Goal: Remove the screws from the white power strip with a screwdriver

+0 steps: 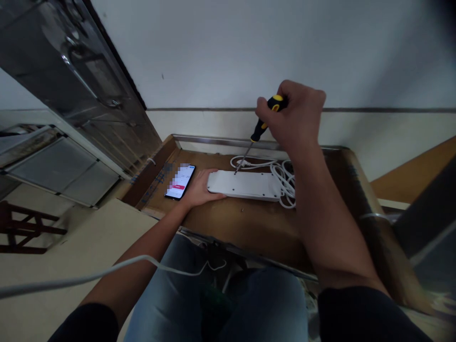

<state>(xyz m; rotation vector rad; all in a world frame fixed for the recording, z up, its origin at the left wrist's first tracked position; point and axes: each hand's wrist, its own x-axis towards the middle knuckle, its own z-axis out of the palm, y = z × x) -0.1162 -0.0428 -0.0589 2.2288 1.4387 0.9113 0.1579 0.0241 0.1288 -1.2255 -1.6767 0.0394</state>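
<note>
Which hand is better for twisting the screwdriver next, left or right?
Probably the right hand: it grips the screwdriver from above, and the tip appears to meet the top of the white box. The left hand is busy holding the box's end.

The right hand (301,111) grips a black-and-yellow screwdriver (260,126) at a slant, its tip at one of the small dark holes along the top of a long white casing (249,184). The left hand (200,187) clasps the casing's left end, thumb along the near edge and fingers at the far one. A white cord (285,185) lies bunched at the other end, and a small screw-like piece (242,210) lies just in front. Left of that hand rests a lit phone (180,183), all on a brown wooden tabletop (263,232) with raised edges, against a pale wall (228,57). A metal door (81,80) and a dark red stool (26,228) stand to the left.
</note>
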